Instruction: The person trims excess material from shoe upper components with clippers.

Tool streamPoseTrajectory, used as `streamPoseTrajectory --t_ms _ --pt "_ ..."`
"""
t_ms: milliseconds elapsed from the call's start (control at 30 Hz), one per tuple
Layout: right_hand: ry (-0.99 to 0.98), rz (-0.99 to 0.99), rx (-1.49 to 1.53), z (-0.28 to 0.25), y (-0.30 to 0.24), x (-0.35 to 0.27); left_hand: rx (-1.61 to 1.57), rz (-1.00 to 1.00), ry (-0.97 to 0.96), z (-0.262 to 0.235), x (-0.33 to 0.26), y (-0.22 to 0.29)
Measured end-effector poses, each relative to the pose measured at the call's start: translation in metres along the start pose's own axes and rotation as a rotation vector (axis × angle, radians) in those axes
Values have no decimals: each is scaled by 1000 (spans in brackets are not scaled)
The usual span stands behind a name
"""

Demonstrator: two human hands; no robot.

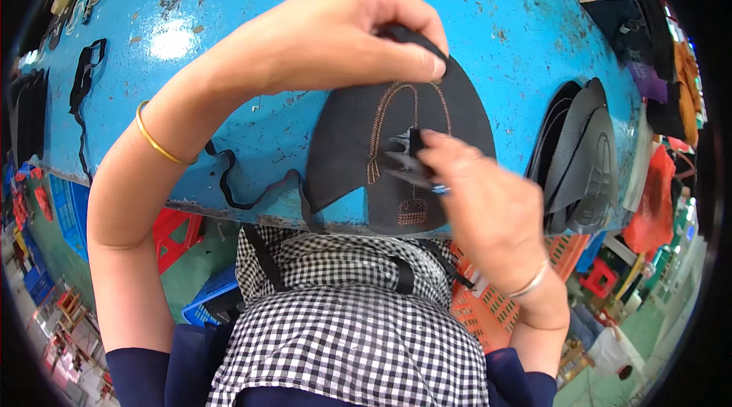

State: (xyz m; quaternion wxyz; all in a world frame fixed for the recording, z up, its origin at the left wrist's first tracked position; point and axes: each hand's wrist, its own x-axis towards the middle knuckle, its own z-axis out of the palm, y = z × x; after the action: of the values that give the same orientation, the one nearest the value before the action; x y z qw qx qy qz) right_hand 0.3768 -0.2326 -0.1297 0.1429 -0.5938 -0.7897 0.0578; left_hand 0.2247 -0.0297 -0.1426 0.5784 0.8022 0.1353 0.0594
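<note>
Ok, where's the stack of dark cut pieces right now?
The stack lies at the right of the blue table, just beyond the right hand.

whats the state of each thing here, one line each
dark grey rounded fabric panel with tan stitching: flat on the blue table, top pinched by the left hand
right hand: pressing a small black strip onto the panel
stack of dark grey panels: piled at right, untouched
loose black strap: lying curled on the table's near edge

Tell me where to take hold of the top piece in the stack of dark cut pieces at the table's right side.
Probably the narrow upper tip of the stack of dark cut pieces, coming from above: the pieces overlap fanned, and that end stands free on the blue table.
</note>
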Motion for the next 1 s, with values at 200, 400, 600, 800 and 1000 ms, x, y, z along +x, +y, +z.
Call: streamPoseTrajectory --t_ms 200,400,600,800,1000 --pt "-126 272 -254 26 -55 7 -389 -225 212 -23 -16 34" --pt "49 419 362 5 -8 13 37 -51 211 -53 -45 29" --pt "813 984 1174 -7 48 -72 -96 -46 116 -35 -45 32" --pt "938 998 500 -65 80 -118 90 -8 -122 -16 -14 33" --pt "630 753 803 -41 36 -107 352 -1 -327 21 5 24"
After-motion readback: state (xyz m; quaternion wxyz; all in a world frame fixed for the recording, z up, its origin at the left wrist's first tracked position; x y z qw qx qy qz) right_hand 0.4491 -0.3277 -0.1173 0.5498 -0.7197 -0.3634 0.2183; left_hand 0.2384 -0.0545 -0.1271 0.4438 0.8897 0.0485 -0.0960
